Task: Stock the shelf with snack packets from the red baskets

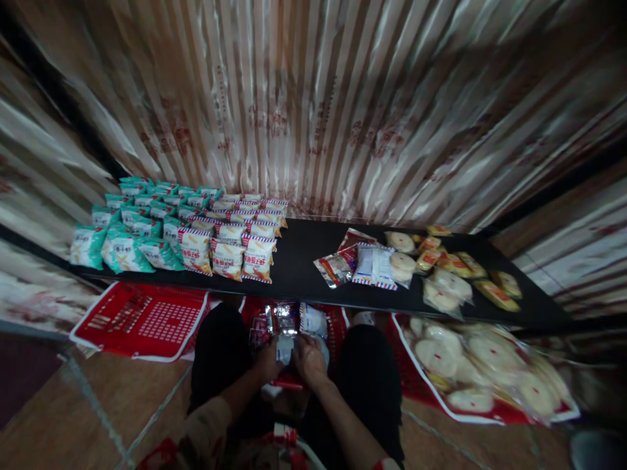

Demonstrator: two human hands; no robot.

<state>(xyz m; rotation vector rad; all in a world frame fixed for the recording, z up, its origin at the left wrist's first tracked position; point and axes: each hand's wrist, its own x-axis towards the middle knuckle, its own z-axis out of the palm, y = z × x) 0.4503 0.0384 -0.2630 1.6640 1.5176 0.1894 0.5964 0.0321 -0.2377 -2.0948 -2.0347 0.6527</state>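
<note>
Both hands reach down into the middle red basket (341, 320) between the knees. My left hand (267, 361) is closed on the edge of a pale snack bag (285, 350). From the other side, my right hand (309, 360) closes on the same bag, its fingers bent and partly hidden. Just beyond the hands lie shiny silver-and-red packets (283, 318) and a white snack bag (313, 320) with a striped edge. Dim light blurs the finer details.
A black shelf (304, 261) runs across in front. It bears green snack bags (125, 248), striped snack bags (228, 258), loose packets (336, 266) and yellow packets (497, 294). A red basket (142, 320) stands left; another (411, 372) at right holds bagged round pale discs (492, 349).
</note>
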